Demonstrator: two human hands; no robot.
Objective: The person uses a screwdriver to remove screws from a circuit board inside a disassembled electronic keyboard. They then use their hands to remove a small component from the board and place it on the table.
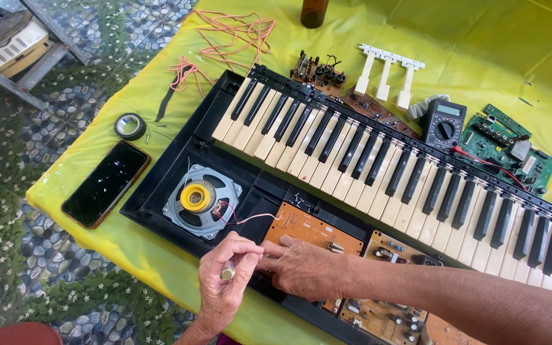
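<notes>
Left hand (225, 281), nearest the lens: grip closed around a small metal-tipped tool (227, 273). Right hand (301, 265), at three o'clock of it: fingers flat, holding nothing, pressing an orange circuit board (314, 231) inside the opened keyboard (378, 160). Speaker (200, 201) at eleven o'clock.

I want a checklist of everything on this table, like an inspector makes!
Surface: yellow cloth over the table.
Job's things: opened keyboard; speaker; orange circuit board.
Clutter: phone, tape roll, multimeter, green board, loose white keys, brown bottle.
Grippers: left hand pinches a thin metal-ended tool; right hand rests on the orange board.
Cables: pink wires; thin wire from speaker to board.
Surroundings: pebble-pattern floor.
</notes>
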